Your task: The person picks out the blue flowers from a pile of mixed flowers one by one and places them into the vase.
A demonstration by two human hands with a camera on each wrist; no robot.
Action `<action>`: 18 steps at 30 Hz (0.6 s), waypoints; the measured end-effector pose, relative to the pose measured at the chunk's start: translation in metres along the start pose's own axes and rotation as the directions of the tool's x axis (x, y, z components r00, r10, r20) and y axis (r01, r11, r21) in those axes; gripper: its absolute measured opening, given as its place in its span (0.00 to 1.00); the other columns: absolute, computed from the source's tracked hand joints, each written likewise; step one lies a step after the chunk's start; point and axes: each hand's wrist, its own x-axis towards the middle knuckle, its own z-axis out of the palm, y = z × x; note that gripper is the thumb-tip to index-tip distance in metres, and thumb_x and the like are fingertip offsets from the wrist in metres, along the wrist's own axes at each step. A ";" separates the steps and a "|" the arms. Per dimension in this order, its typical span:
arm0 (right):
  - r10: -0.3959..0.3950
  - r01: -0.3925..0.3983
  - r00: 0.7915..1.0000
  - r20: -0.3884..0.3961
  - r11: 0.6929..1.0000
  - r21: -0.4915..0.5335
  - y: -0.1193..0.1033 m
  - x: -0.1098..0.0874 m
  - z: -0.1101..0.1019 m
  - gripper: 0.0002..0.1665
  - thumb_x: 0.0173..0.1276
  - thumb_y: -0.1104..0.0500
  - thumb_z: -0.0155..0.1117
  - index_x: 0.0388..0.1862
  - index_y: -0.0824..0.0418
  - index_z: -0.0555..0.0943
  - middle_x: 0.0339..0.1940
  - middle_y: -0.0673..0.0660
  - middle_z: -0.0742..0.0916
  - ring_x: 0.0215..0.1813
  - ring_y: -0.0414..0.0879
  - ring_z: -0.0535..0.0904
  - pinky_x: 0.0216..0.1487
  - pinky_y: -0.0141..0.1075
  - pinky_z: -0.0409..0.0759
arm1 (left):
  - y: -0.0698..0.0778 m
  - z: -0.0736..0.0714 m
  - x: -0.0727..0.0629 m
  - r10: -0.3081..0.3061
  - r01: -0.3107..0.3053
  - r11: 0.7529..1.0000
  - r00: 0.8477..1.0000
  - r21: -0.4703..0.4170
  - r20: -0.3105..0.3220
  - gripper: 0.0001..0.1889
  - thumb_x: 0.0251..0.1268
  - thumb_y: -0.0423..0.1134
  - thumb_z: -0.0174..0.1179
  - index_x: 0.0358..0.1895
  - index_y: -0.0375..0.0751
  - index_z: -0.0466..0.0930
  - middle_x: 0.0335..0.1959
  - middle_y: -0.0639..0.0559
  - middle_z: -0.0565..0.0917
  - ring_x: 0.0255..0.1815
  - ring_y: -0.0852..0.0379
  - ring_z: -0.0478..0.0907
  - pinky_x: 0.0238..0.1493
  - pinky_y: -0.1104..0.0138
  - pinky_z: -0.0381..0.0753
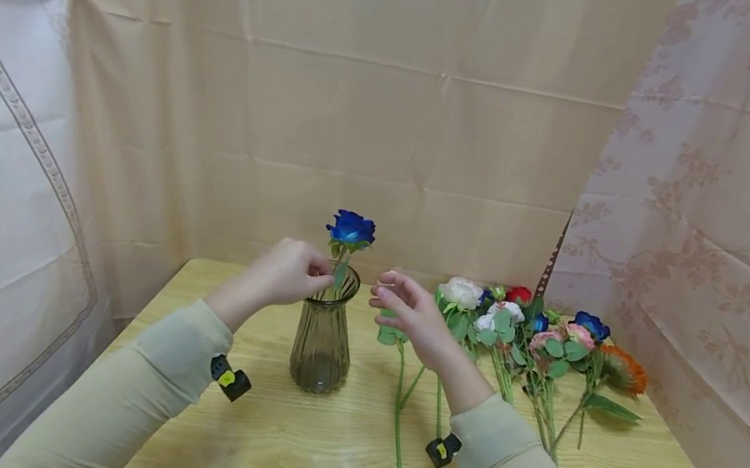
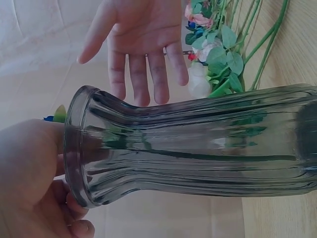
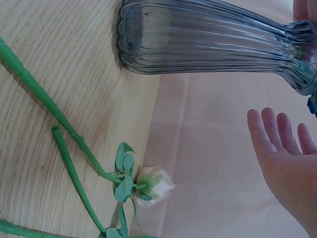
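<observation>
A blue rose [image 1: 351,228] stands upright in a ribbed, smoky glass vase [image 1: 321,351]. Its green stem [image 2: 223,157] shows through the glass, reaching down toward the base in the left wrist view. At the vase's mouth, my left hand [image 1: 289,274] pinches the rose's stem just below the bloom, fingers curled by the rim. My right hand [image 1: 415,319] is held in the air to the right of the vase, apart from it. In the right wrist view, the fingers [image 3: 282,129] of that hand are spread and the palm holds nothing.
Several artificial flowers lie on the wooden table [image 1: 256,443] at the right: a white rose [image 1: 461,292], a red rose [image 1: 519,294], pink roses [image 1: 543,340], another blue rose [image 1: 592,325] and an orange flower [image 1: 622,370]. Long green stems [image 1: 398,432] point toward the front. Curtains [image 1: 391,123] enclose the table.
</observation>
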 end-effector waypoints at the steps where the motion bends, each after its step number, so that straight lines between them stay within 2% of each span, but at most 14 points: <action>1: 0.000 0.000 1.000 0.001 1.000 0.001 0.000 0.000 0.000 0.27 0.80 0.55 0.57 0.70 0.67 0.68 0.67 0.67 0.77 0.66 0.64 0.75 0.63 0.57 0.77 | 0.000 0.000 0.000 0.001 -0.001 1.000 1.000 0.005 0.011 0.08 0.70 0.41 0.64 0.36 0.44 0.91 0.28 0.57 0.86 0.24 0.60 0.79 0.28 0.64 0.81; 7: -0.007 0.006 1.000 0.005 1.000 0.009 0.001 -0.002 0.000 0.27 0.80 0.55 0.58 0.70 0.68 0.67 0.67 0.67 0.77 0.67 0.68 0.72 0.64 0.61 0.74 | 0.001 0.002 -0.001 0.003 -0.005 0.999 0.999 0.039 0.049 0.08 0.71 0.41 0.64 0.36 0.46 0.91 0.30 0.56 0.86 0.25 0.60 0.79 0.30 0.63 0.81; 11: -0.012 0.012 1.000 0.005 1.000 0.005 0.002 -0.003 -0.001 0.29 0.80 0.55 0.57 0.71 0.71 0.65 0.67 0.67 0.76 0.67 0.68 0.72 0.64 0.62 0.74 | 0.000 0.003 -0.001 0.017 -0.019 0.999 0.999 0.050 0.034 0.08 0.71 0.41 0.63 0.37 0.45 0.91 0.31 0.56 0.87 0.26 0.61 0.79 0.31 0.62 0.82; 14: -0.020 0.020 1.000 -0.003 1.000 -0.003 0.001 -0.004 -0.004 0.31 0.80 0.54 0.58 0.72 0.72 0.65 0.66 0.67 0.77 0.67 0.66 0.74 0.64 0.63 0.74 | -0.001 0.002 -0.004 0.040 -0.040 0.998 0.999 0.051 0.007 0.12 0.70 0.40 0.62 0.26 0.46 0.88 0.22 0.59 0.81 0.19 0.63 0.71 0.25 0.65 0.75; 18: -0.028 0.027 0.999 -0.016 1.000 -0.008 -0.003 -0.004 -0.008 0.31 0.79 0.51 0.59 0.71 0.69 0.67 0.65 0.65 0.79 0.66 0.64 0.74 0.64 0.63 0.74 | -0.001 0.000 -0.009 0.061 -0.059 0.997 0.998 0.052 -0.023 0.19 0.70 0.39 0.61 0.16 0.49 0.76 0.13 0.60 0.68 0.14 0.62 0.60 0.21 0.66 0.62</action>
